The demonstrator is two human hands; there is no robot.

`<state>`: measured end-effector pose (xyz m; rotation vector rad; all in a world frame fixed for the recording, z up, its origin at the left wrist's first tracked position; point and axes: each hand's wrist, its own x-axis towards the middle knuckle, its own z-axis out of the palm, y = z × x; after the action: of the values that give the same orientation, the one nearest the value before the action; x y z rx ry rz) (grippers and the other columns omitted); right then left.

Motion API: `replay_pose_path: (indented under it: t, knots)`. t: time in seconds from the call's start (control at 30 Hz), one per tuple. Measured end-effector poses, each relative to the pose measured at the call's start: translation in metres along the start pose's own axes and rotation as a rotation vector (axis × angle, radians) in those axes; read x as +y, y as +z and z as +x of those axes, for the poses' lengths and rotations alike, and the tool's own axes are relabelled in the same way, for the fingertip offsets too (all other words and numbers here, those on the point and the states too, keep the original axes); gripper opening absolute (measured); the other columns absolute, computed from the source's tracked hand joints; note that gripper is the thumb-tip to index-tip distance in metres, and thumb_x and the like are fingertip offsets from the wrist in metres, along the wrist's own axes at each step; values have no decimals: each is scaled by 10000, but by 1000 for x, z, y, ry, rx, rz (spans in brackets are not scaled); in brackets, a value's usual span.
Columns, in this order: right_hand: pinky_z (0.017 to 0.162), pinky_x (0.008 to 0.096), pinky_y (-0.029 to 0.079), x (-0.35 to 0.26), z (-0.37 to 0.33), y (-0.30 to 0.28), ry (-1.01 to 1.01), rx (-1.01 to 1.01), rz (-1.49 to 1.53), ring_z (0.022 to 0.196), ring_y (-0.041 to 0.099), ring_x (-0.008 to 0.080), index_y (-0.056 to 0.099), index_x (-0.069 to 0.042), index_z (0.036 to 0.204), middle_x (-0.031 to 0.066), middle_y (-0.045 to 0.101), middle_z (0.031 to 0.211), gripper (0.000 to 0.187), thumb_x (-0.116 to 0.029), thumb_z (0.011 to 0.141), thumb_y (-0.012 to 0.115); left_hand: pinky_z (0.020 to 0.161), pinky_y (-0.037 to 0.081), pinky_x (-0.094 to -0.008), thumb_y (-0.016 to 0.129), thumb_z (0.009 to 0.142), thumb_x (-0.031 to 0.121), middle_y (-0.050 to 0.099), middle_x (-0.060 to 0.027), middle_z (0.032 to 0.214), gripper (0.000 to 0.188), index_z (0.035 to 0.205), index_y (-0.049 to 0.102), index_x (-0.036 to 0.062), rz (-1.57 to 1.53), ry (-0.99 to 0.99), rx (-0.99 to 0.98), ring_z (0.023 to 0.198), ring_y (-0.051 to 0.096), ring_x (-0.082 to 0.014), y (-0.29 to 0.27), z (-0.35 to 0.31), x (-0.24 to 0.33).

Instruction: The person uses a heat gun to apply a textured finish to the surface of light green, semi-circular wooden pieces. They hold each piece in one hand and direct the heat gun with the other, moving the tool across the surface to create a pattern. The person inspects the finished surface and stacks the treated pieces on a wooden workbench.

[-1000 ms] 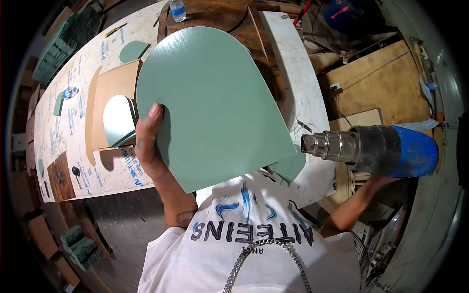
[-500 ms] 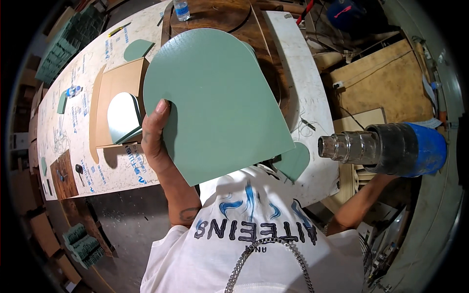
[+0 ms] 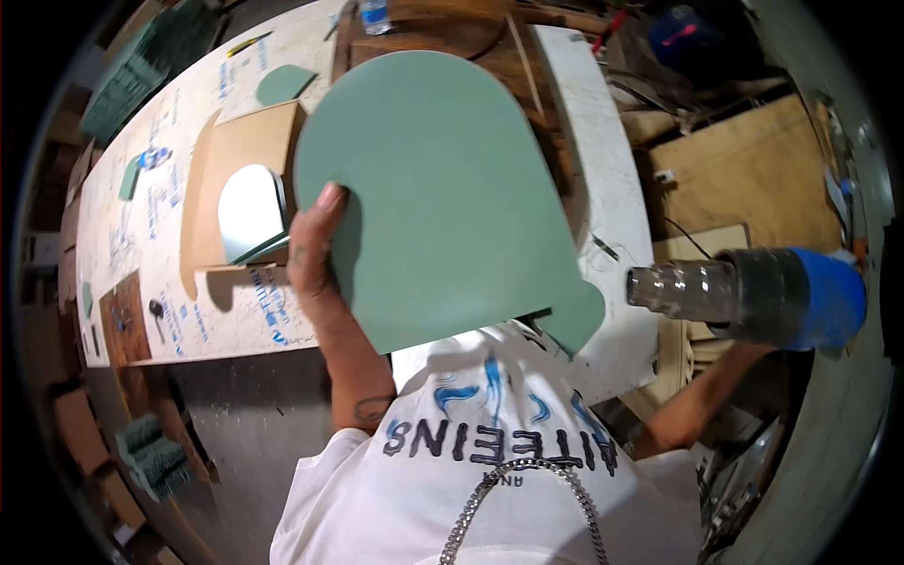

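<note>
My left hand (image 3: pixel 318 247) grips a large green panel (image 3: pixel 438 198) by its left edge, the thumb lying on its face. The panel has a rounded top and a straight lower edge, and hides the fingers behind it. To the right, a heat gun (image 3: pixel 749 297) with a blue and black body and a stepped metal nozzle points left toward the panel, a gap between them. My right hand (image 3: pixel 750 350) holds the gun from below, mostly hidden by its body. A smaller green piece (image 3: pixel 576 320) shows past the panel's lower right corner.
On the white-topped table (image 3: pixel 122 250) are an open cardboard box (image 3: pixel 240 141), a stack of rounded panels (image 3: pixel 250 212) and a water bottle (image 3: pixel 375 17). Stacked green pieces (image 3: pixel 151 80) stand at the far left. A wooden board (image 3: pixel 753 174) lies at the right.
The whole view has shifted slightly, so most things appear a little farther right. The panel is turned slightly, and a second edge behind its upper right no longer shows. Both grips stay the same.
</note>
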<state>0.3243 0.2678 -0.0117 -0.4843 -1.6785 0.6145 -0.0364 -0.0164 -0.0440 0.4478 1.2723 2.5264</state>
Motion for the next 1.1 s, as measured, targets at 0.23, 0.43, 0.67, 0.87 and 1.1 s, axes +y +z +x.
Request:
replay_pose_path:
  t: [0.23, 0.43, 0.67, 0.87, 1.1]
  knots:
    - [921, 423, 413, 3, 5, -16, -20, 13, -68, 1100, 483, 298, 289, -4, 1302, 173, 424, 1271, 603, -285, 860, 587, 864, 443, -250, 420, 954, 305, 556, -86, 1150, 415, 1257, 475, 26, -193, -225, 12, 999, 554, -135, -5, 17, 3]
    - [910, 417, 416, 6, 13, -10, -28, 10, -62, 1086, 488, 292, 305, -3, 1285, 168, 435, 1255, 588, -280, 854, 593, 980, 398, -328, 425, 946, 125, 500, -140, 1239, 311, 1229, 454, -1, -581, 81, -362, 1123, 500, -197, -10, 14, -7]
    - [898, 410, 419, 7, 18, -10, -30, 5, -62, 1070, 493, 286, 324, -1, 1266, 163, 447, 1236, 571, -274, 848, 601, 899, 429, -287, 473, 934, 122, 569, -97, 1106, 190, 1090, 511, 20, -642, 23, -263, 987, 543, -146, -4, 8, -1]
    - [887, 404, 422, 8, 18, -6, -25, -2, -63, 1056, 498, 280, 340, 0, 1250, 158, 457, 1220, 556, -269, 843, 607, 873, 423, -268, 469, 937, 117, 569, -80, 1067, 171, 1077, 507, 27, -538, 94, -188, 949, 537, -128, -9, 2, -5]
    - [875, 397, 425, 7, 18, -6, -12, -3, -82, 1040, 504, 273, 358, 1, 1231, 152, 469, 1201, 540, -262, 836, 614, 766, 438, -250, 449, 936, 204, 586, -70, 971, 228, 1045, 538, 24, 98, 269, 36, 846, 548, -118, -7, 0, -4]
